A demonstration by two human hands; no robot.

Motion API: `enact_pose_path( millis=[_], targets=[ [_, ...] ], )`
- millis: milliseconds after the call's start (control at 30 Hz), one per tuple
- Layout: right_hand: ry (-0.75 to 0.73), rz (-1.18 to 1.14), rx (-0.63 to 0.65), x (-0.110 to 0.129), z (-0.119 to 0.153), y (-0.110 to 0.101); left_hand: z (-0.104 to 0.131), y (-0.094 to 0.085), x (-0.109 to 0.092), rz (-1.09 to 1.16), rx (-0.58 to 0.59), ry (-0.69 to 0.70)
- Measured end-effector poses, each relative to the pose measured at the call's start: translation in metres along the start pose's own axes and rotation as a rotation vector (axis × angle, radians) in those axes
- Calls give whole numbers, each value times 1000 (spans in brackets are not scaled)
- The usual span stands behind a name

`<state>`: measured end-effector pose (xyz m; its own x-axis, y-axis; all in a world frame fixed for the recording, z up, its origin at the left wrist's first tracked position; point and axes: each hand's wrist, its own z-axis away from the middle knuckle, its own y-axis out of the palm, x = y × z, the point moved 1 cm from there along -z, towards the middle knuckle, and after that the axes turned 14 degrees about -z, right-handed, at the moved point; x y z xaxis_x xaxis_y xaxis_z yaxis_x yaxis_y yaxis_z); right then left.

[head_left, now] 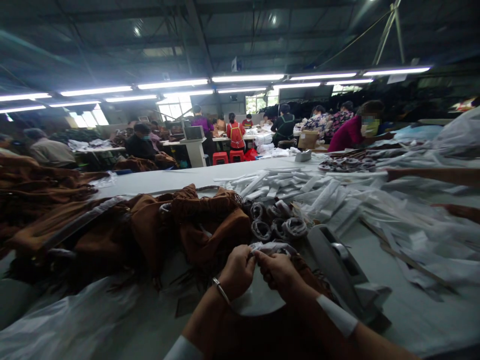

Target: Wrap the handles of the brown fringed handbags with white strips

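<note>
At the front middle of the table, my left hand [237,272] and my right hand [279,275] meet with fingers closed. Both pinch a thin white wrapping [276,246] that lies around part of a dark curved strap. A brown length [305,270] of this strap runs behind my right forearm. Left of my hands lies a pile of brown, suede-like bags [213,225] with fringes. Rolled dark straps in clear wrap [261,230] sit just beyond my fingers. Close to my right hand stands a grey tape dispenser [337,265].
Many white strips [277,182] lie on the white table [157,181] further back. Clear plastic sheets [360,205] spread over the right side, near another person's arm [435,176]. More plastic film [75,315] lies at front left. Several people work at tables behind.
</note>
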<state>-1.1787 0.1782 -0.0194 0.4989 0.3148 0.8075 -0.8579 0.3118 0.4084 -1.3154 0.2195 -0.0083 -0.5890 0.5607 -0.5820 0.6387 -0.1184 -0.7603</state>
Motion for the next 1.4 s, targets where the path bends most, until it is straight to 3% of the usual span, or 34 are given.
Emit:
enact_pose_path(
  millis=[133, 267, 500, 600, 733, 800, 900, 1033, 1167, 1267, 1400],
  targets=[
    [46, -45, 80, -2, 0, -6, 1, -2, -2, 4, 15, -4],
    [-20, -104, 146, -6, -2, -12, -1, -6, -3, 139, 85, -90],
    [-48, -184, 89, -17, -5, -5, -7, -9, 2, 438, 174, -181],
    [-129, -242, 100, -19, -7, -3, -11, -12, 3, 548, 212, -207],
    [-241, -108, -136, -13, -1, -13, -16, -15, 4, 625, 196, -274],
    [-307, -77, -190, -9, 7, -18, -17, -15, 5, 609, 188, -285],
    [-297, -82, -111, -7, 15, -15, -18, -14, 6, 522, 178, -261],
    [-160, -133, -81, -6, 12, 7, -16, -9, 4, 340, 120, -187],
    [-52, -430, -98, 2, 5, 30, -13, -11, -5, 258, 106, -99],
    [-52, -642, 41, 3, 0, 34, -11, -18, -8, 237, 153, -81],
    [42, -686, 236, -2, -7, 26, -15, -25, -2, 187, 199, -98]
  ],
)
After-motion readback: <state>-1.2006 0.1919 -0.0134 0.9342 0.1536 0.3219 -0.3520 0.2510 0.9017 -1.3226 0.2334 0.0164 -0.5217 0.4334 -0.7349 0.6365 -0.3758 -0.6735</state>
